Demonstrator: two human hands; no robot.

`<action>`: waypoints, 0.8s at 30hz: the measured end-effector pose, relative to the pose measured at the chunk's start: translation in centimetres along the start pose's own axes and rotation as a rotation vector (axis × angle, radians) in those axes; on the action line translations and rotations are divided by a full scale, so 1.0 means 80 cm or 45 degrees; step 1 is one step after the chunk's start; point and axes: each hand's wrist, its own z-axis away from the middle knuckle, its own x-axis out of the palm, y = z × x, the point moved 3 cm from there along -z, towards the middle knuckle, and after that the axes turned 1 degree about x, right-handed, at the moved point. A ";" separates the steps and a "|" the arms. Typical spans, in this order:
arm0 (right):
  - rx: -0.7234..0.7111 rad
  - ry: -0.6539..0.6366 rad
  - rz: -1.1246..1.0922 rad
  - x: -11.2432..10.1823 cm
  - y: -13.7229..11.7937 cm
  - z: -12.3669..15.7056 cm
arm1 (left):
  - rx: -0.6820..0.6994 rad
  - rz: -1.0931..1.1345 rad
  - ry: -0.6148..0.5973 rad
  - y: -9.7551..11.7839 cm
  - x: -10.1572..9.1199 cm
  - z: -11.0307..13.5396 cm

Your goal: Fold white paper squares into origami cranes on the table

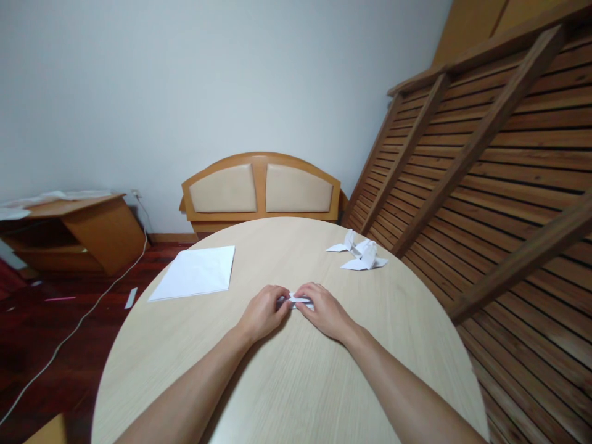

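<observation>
My left hand [263, 311] and my right hand [324, 308] meet at the middle of a round pale wooden table [296, 370]. Between them lies a small folded piece of white paper [298, 300], pressed against the tabletop. Both hands have their fingers curled and pinched onto it, and most of the paper is hidden under the fingers. A stack of flat white paper sheets [197, 273] lies to the left, further back. Two folded white paper figures [359, 251] sit at the far right of the table.
A wooden headboard with beige padded panels [261, 188] leans against the wall behind the table. A slatted wooden bed frame [499, 172] stands tilted on the right. A low wooden cabinet [78, 231] and a white cable [92, 305] are on the dark floor at left.
</observation>
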 end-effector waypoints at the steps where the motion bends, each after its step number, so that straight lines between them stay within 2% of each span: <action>1: -0.017 -0.006 0.010 0.001 0.000 0.000 | 0.016 0.003 -0.001 0.001 0.000 0.000; 5: -0.015 -0.022 0.009 0.003 0.002 0.000 | 0.019 -0.004 0.009 0.003 0.000 0.000; 13: -0.044 0.027 0.022 0.004 0.003 0.001 | -0.116 0.063 0.101 -0.007 0.006 0.000; 24: -0.124 0.036 0.022 0.004 0.007 0.000 | -0.052 0.072 0.062 -0.004 0.004 -0.002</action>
